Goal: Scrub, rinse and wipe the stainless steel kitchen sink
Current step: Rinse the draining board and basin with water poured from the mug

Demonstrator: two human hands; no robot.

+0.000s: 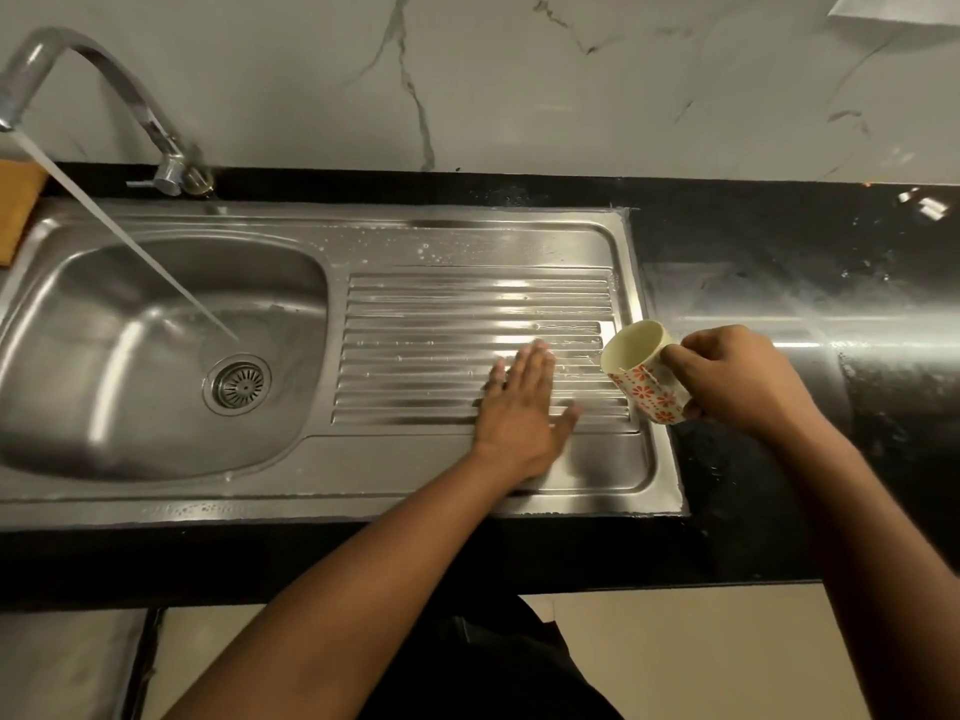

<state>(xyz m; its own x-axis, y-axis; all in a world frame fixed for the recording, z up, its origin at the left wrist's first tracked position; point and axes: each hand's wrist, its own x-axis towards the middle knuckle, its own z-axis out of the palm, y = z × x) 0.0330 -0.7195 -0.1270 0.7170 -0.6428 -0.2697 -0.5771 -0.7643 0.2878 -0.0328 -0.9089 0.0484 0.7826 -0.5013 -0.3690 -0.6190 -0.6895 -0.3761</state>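
The stainless steel sink (171,491) has a bowl on the left and a ribbed draining board (426,330) on the right. Water runs from the curved tap (98,70) into the bowl near the drain (238,383). My left hand (522,407) lies flat with straight fingers on the wet ribs of the draining board. My right hand (737,379) grips a cream mug with red flowers (644,374), tipped on its side with its mouth facing left over the board's right edge. Droplets and suds dot the board's far strip.
A black countertop (779,241) surrounds the sink, wet and glossy at the right. A marble-patterned wall (519,80) stands behind. An orange-brown cloth or sponge (15,210) sits at the far left edge. Light floor tiles show below the counter's front edge.
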